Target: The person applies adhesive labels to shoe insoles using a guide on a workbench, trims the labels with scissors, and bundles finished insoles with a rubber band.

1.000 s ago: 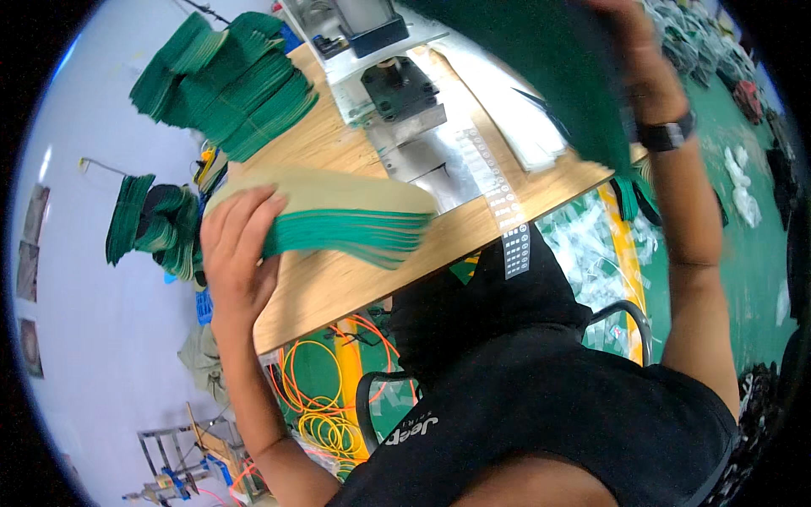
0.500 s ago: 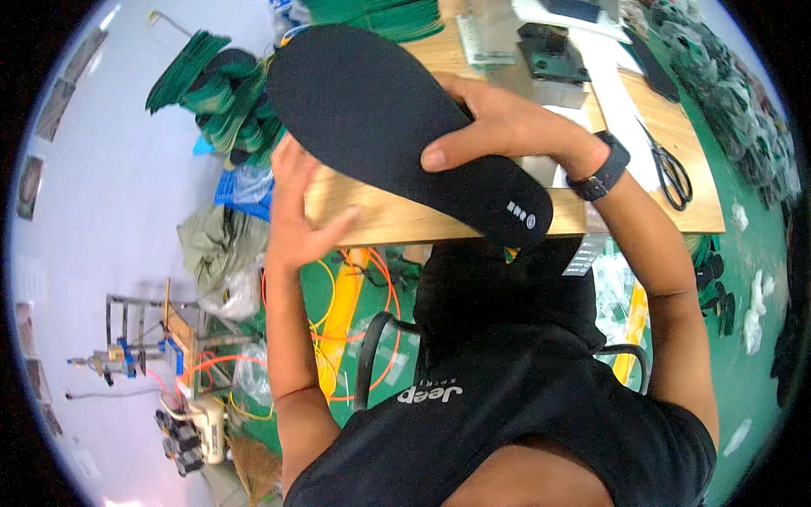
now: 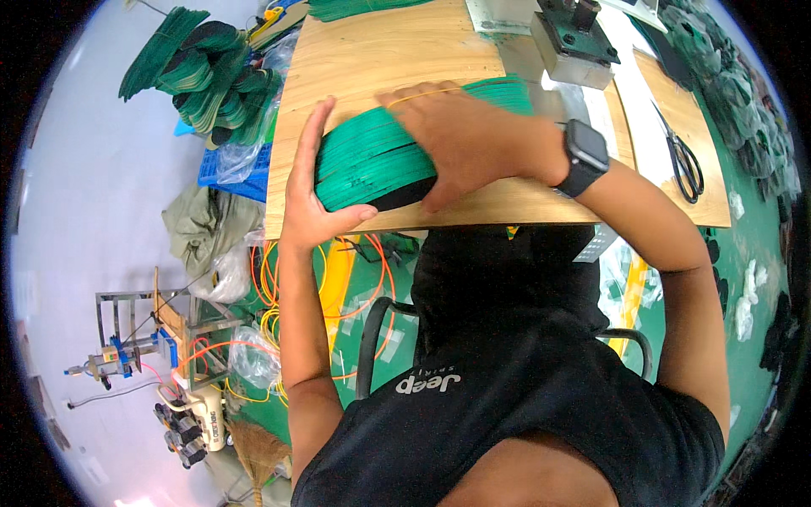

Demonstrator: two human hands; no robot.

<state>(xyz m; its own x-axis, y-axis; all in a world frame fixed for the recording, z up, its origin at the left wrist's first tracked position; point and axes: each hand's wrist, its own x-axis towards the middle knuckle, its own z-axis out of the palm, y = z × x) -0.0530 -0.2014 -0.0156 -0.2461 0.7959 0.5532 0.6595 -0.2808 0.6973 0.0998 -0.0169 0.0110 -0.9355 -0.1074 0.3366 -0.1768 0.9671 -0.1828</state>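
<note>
A thick stack of shoe insoles (image 3: 359, 160) rests on its side on the wooden table, its green edges facing up and a black face showing at the near side. Around the stack's left end my left hand (image 3: 308, 198) is closed, thumb in front and fingers stretched up along the end. My right hand (image 3: 473, 139) lies across the stack's middle and grips it, its thumb pointing down the near side. The right fingertips are smeared by motion. Beside them a thin yellow band (image 3: 435, 92) runs over the stack; I cannot tell whether the fingers pinch it.
Black-handled scissors (image 3: 686, 169) lie at the table's right. A dark metal block device (image 3: 579, 42) stands at the back right. More green insoles (image 3: 224, 80) are piled left of the table above a blue crate (image 3: 241, 169). Orange and yellow hoses (image 3: 380, 296) cross the floor.
The stack, earlier held up with its black face toward me, is now turned onto its side on the table, showing green edges. My right hand has moved over its top.
</note>
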